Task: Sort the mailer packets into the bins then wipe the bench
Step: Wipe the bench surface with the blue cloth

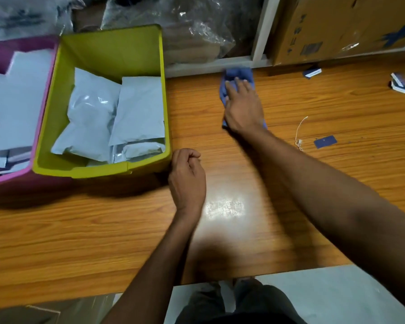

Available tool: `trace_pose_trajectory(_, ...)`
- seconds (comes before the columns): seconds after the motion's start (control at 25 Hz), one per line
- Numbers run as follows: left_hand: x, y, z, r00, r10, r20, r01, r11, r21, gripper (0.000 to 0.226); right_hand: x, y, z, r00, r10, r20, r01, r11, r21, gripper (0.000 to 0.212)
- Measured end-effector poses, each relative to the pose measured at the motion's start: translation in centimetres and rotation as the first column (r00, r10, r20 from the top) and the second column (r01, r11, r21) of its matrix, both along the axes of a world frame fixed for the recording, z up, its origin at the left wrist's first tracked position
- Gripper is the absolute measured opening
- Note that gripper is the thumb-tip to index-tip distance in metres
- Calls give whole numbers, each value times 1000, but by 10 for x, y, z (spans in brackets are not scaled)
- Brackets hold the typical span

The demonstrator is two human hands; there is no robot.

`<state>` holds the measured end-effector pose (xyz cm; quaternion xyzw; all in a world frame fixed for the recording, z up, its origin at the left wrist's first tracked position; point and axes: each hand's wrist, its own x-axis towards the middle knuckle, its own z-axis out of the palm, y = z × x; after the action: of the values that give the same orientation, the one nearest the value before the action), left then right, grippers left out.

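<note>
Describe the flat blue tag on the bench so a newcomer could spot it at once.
On the wooden bench, look right of the arm pressing the cloth. A flat dark blue tag lies there, a thin white string curling at its left. Unlike the white-edged tags farther back, it is plain blue and lies alone.

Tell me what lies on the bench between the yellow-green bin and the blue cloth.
Nothing. The head view shows only bare wooden bench between the yellow-green bin and the blue cloth that the right hand presses.
</note>
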<state>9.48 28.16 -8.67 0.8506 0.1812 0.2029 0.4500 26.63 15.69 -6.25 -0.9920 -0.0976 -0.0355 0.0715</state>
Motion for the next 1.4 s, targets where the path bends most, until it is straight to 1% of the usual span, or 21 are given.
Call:
trace_pose_trajectory(0.08, 1, -2, -4, 999, -46, -24, 48, 996, 69, 33, -33, -1, -3, 1000, 10, 8, -10, 998, 58, 54)
trace_pose_trajectory(0.16, 1, 0, -12, 992, -108, -62, 117, 980, 161, 50, -110, 8, -22, 975, 219, 33, -221, 973, 68, 53)
trace_pose_trajectory(0.24, -2, 2, -15, 988, -127, -83, 136, 985, 111, 60, -125, 0, -30, 955, 296, 6, -295, 952, 76, 55)
trace_pose_trajectory(0.28, -3, 5, -16, 990, -123, -75, 129, 988, 81, 62, -109, -1, -26, 970, 243, 0, -243, 968, 56, 57)
trace_pose_trajectory(0.36, -3, 7, -17, 991, -125, -55, 128, 990, 55, 62, -78, -5, -8, 998, -61, -26, 63, 994, 89, 63)
trace_pose_trajectory(0.4, -2, 8, -16, 990, -126, -60, 130, 989, 64, 61, -83, -2, -4, 988, -137, -73, 144, 984, 103, 69)
trace_pose_trajectory(0.52, -1, 2, -13, 973, -190, -135, 213, 959, 189, 55, -194, 6, -19, 994, -90, -59, 97, 988, 121, 72)
trace_pose_trajectory(0.6, 0, -2, -17, 953, -191, -234, 281, 847, 451, 56, -229, -19, -27, 998, 30, -47, -25, 995, 92, 61)
trace_pose_trajectory(0.64, -1, -5, -18, 929, -197, -312, 342, 776, 529, 58, -219, -35, -26, 996, 39, -77, -36, 999, 37, 59)
trace_pose_trajectory(0.72, 0, -10, -18, 877, -185, -444, 438, 688, 579, 70, -167, -66, -23, 994, -104, -43, 103, 995, -18, 59)
trace_pose_trajectory(0.8, -2, -15, -19, 855, -181, -487, 466, 681, 565, 77, -152, -75, -15, 979, -198, -54, 199, 980, 4, 59)
trace_pose_trajectory(0.84, -3, -14, -19, 861, -173, -478, 455, 679, 576, 77, -168, -69, -17, 986, -159, -60, 160, 987, 17, 59)
trace_pose_trajectory(0.92, -3, -12, -17, 875, -170, -453, 443, 657, 610, 77, -227, -50, -26, 997, 74, -29, -74, 997, 10, 59)
trace_pose_trajectory(1.0, -1, -12, -19, 884, -143, -445, 423, 651, 631, 75, -216, -64, -28, 984, 179, -8, -179, 984, -4, 56)
trace_pose_trajectory(1.04, 1, -15, -20, 875, -141, -464, 433, 656, 617, 75, -189, -75, -27, 990, 139, 16, -138, 990, -34, 55)
trace_pose_trajectory(1.08, -1, -20, -19, 858, -147, -491, 453, 668, 590, 74, -156, -93, -25, 999, 1, 51, -1, 1000, -7, 55)
trace_pose_trajectory(1.16, -8, -36, -20, 854, -147, -498, 455, 675, 581, 74, -127, -114, -14, 972, -233, -27, 234, 964, 125, 62)
trace_pose_trajectory(1.2, -9, -43, -18, 858, -157, -490, 456, 673, 582, 73, -137, -111, -13, 971, -236, -45, 240, 956, 167, 67)
trace_pose_trajectory(1.32, -7, -62, -15, 868, -162, -469, 450, 656, 606, 72, -194, -101, -25, 999, 25, -29, -20, 987, 158, 72)
trace_pose_trajectory(1.36, -5, -69, -17, 872, -156, -465, 444, 653, 614, 72, -185, -114, -23, 997, 76, -12, -73, 986, 150, 68)
trace_pose_trajectory(1.4, -4, -77, -17, 864, -174, -473, 461, 650, 604, 71, -162, -131, -25, 999, 44, -2, -43, 991, 124, 66)
